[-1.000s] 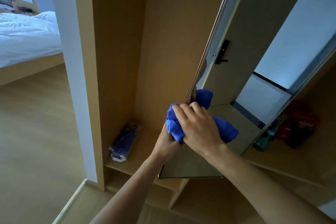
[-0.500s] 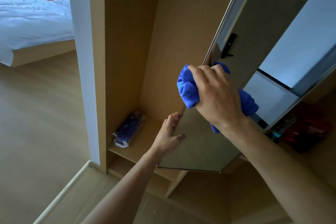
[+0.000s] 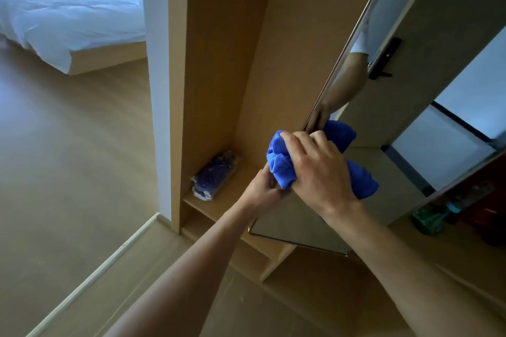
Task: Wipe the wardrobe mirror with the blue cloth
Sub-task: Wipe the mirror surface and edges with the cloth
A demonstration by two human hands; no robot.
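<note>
Mirror (image 3: 388,107) stands tall, upright; right hand (image 3: 320,172) grips cloth (image 3: 282,167).

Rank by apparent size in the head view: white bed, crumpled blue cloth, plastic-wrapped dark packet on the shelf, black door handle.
Largest first:
white bed
crumpled blue cloth (nearer, partly covered)
plastic-wrapped dark packet
black door handle

- On my remote feed, two forearms run uncovered from the wrists down to the picture's lower edge.
- The left hand (image 3: 262,189) and the right hand (image 3: 319,172) are bare (fingers and wrists alike).
- The right hand's back shows raised knuckles and faint tendon ridges.
- The tall metal-edged wardrobe mirror (image 3: 295,219) reflects a white short sleeve (image 3: 361,45), hemmed above the elbow, the only clothing I can see.
</note>
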